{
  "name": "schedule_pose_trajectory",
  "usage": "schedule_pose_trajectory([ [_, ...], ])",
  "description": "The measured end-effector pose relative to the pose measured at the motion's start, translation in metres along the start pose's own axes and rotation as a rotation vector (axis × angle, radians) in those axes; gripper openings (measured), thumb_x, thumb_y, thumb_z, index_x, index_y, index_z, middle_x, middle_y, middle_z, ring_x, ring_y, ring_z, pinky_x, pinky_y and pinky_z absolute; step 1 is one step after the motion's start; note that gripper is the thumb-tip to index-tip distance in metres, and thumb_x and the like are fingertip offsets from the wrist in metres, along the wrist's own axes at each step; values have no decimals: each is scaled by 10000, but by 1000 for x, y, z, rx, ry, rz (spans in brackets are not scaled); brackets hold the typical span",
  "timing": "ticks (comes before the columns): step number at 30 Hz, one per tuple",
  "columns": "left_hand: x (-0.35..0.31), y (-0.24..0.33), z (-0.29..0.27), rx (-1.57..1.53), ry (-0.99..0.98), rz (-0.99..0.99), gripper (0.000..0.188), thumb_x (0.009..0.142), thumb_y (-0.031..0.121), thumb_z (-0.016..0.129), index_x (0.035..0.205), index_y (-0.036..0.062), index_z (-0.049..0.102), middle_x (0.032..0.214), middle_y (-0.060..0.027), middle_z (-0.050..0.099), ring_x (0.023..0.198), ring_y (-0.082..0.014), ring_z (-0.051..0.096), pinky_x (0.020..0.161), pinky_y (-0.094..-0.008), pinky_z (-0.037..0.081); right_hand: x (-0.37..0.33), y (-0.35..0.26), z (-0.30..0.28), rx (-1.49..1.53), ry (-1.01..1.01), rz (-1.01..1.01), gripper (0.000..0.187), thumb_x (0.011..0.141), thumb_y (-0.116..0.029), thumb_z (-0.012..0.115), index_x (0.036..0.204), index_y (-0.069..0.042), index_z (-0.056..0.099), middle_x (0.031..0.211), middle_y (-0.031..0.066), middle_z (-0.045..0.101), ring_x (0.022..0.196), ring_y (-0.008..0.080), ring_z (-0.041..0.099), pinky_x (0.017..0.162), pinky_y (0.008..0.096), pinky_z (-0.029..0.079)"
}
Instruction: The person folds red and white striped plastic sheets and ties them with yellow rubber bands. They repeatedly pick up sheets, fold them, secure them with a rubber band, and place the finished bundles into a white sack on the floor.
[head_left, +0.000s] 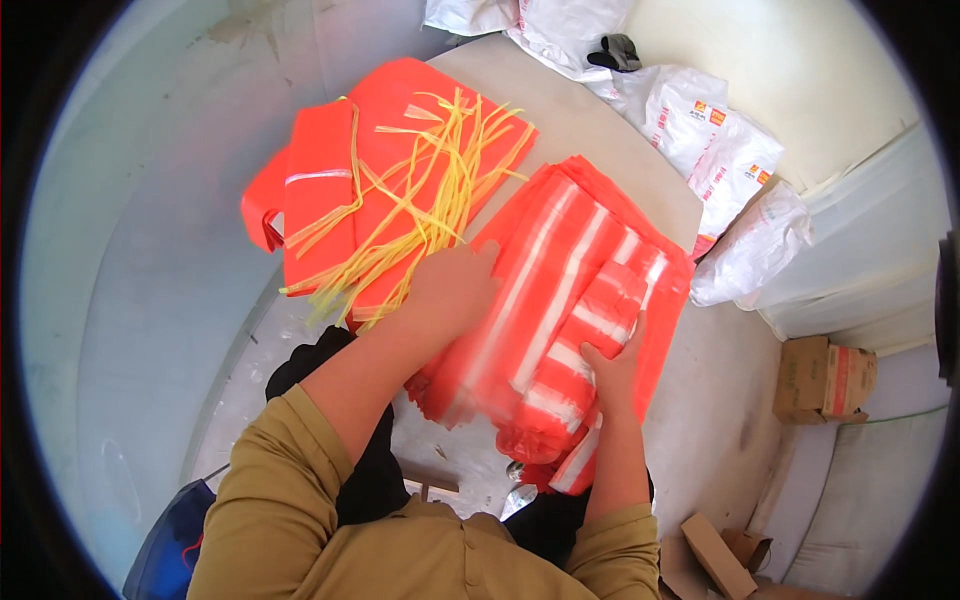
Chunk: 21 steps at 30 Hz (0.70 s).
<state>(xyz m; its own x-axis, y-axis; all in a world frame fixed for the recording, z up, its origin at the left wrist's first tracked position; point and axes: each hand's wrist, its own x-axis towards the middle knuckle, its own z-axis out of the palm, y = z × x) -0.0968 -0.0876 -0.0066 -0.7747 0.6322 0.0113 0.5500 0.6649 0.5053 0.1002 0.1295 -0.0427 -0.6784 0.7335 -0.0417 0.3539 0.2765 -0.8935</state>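
Observation:
A stack of thin red plastic bags with white stripes (540, 265) lies on the table before me, its near edge hanging over and blurred by motion. Part of it is folded into a thick bundle of striped bags (565, 375) on the right. My right hand (617, 368) is closed round that bundle's right side, thumb on top. At the stack's left edge is my left hand (455, 288), beside loose yellow strips; its fingers are turned away and partly hidden. The yellow strips (440, 185) lie spread over a pile of plain red sheets (385, 85) at the left.
White printed sacks (690, 120) line the table's far right edge, a dark glove (617, 52) on one. The grey table (590, 110) has a curved edge. Cardboard boxes (815, 380) stand on the floor at right, with cardboard pieces (715, 555) lower down. Something blue (165, 540) is at lower left.

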Motion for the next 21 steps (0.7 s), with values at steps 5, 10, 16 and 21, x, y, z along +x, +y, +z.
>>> schedule_pose_trajectory([
  [5,18,-13,5,-26,-160,-79,313,998,302,598,1061,9,687,1041,-184,741,982,-401,701,845,-510,561,0,-12,-18,291,-81,193,1076,837,-4,750,1691,-94,103,1596,190,403,1379,309,510,1085,420,511],
  [10,23,-4,-11,-440,-120,-126,358,1034,317,598,1174,9,713,1052,-129,768,946,-272,733,812,-440,569,-5,-1,-29,643,-71,332,938,906,-91,694,1683,-73,169,1584,173,440,1361,306,534,1100,423,498],
  [16,4,46,14,-1467,-429,-173,432,1096,363,562,1340,12,624,1335,-61,684,1110,-187,682,959,-363,545,-13,-22,-31,940,-174,365,751,1009,-249,608,1668,-83,288,1585,96,473,1388,249,521,1118,410,470],
  [21,-17,100,56,-1791,-786,-318,436,1099,357,532,1401,45,566,1384,-113,642,1186,-195,660,1018,-385,542,-20,-43,-31,740,-97,309,950,943,-91,688,1698,-67,112,1583,184,435,1343,266,546,1070,383,503],
])
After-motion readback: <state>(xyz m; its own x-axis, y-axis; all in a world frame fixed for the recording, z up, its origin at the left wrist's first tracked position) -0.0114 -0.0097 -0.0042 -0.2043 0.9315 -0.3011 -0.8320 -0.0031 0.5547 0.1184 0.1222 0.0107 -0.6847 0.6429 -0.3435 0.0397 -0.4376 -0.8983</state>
